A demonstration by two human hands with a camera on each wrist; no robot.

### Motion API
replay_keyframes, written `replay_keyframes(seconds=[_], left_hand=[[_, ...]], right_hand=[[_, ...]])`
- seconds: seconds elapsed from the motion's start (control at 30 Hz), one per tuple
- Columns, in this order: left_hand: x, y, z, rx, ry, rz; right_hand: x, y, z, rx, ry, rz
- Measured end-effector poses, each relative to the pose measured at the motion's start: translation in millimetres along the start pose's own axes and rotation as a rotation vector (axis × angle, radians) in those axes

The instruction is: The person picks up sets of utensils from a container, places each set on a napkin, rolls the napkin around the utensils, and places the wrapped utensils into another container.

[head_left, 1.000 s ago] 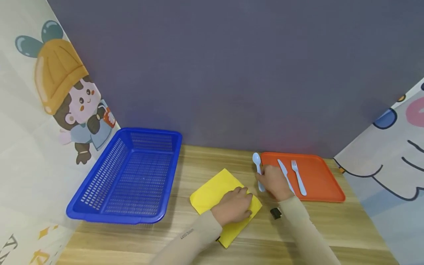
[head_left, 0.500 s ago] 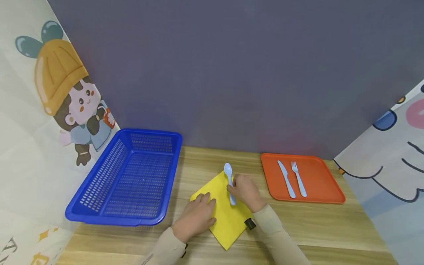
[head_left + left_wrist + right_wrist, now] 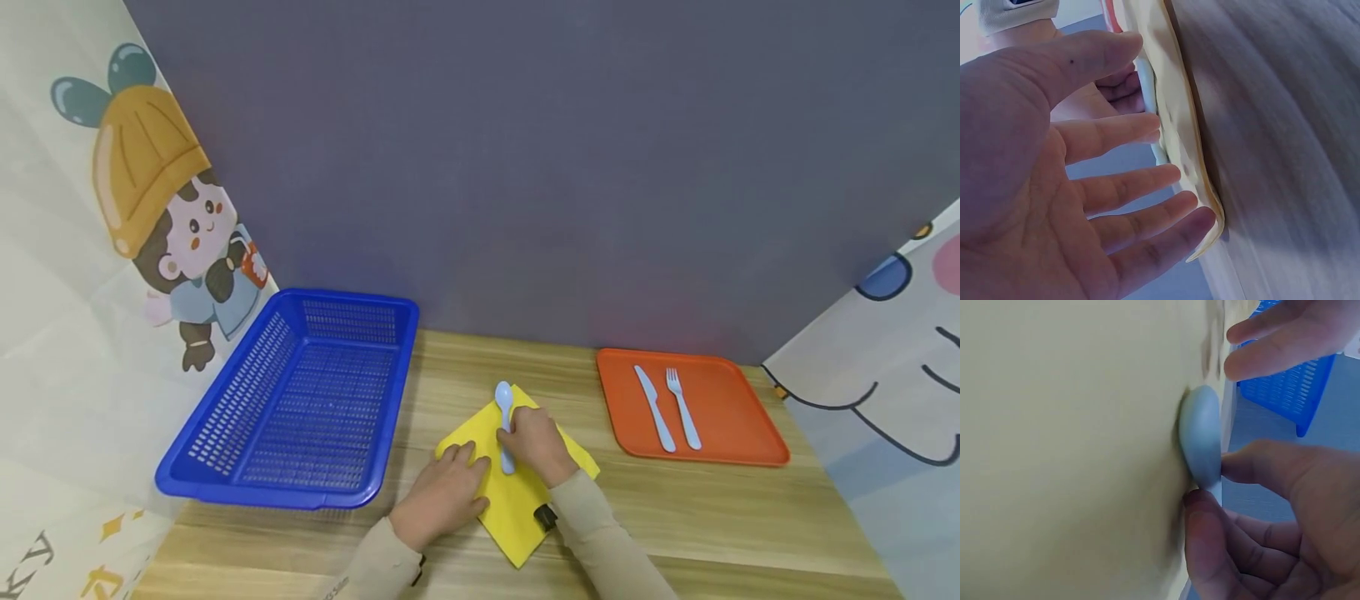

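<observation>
A yellow cloth or napkin (image 3: 517, 529) lies cornerwise on the wooden table. On top of it is a light blue spoon (image 3: 504, 395), bowl pointing away. My right hand (image 3: 536, 442) pinches the spoon's handle between thumb and fingers. In the right wrist view the spoon's bowl (image 3: 1201, 434) lies close against the yellow surface. My left hand (image 3: 442, 492) is at the cloth's left edge, its fingers extended and spread. The left wrist view shows those fingertips (image 3: 1169, 174) at the edge of the cloth (image 3: 1179, 106).
To the right, an orange tray (image 3: 738, 417) bears a light blue knife (image 3: 655, 410) and a light blue fork (image 3: 684, 410). A blue perforated basket (image 3: 397, 392) stands on the left. Behind the table (image 3: 675, 517) rises a grey-purple panel (image 3: 525, 167).
My right hand has carried the spoon leftward from the tray's left side onto the yellow cloth. My left hand has slid left from the cloth's middle to its left edge.
</observation>
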State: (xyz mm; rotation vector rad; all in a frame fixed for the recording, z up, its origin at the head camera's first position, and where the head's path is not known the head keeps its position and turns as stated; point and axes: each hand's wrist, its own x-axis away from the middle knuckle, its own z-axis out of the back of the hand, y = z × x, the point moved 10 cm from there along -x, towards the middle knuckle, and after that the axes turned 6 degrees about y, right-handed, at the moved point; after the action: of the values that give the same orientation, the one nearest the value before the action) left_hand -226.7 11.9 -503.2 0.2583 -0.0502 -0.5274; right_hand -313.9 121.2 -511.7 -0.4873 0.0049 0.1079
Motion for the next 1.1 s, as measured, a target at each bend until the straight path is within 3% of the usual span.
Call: replay_keyframes(seconds=[0.8, 0.93, 1.1], left_hand=[[0.2, 3.9, 1.4, -0.043, 0.043, -0.031], [-5.1, 13.8, 6.9, -0.042, 0.071, -0.057], [-18.0, 39.5, 11.0, -0.084, 0.079, -0.138]], right_hand=[[1.5, -3.3, 2.5, -0.001, 0.04, 0.001], [3.9, -1.7, 14.6, 0.032, 0.051, 0.025], [8.1, 12.5, 38.3, 0.138, 0.081, 0.035]])
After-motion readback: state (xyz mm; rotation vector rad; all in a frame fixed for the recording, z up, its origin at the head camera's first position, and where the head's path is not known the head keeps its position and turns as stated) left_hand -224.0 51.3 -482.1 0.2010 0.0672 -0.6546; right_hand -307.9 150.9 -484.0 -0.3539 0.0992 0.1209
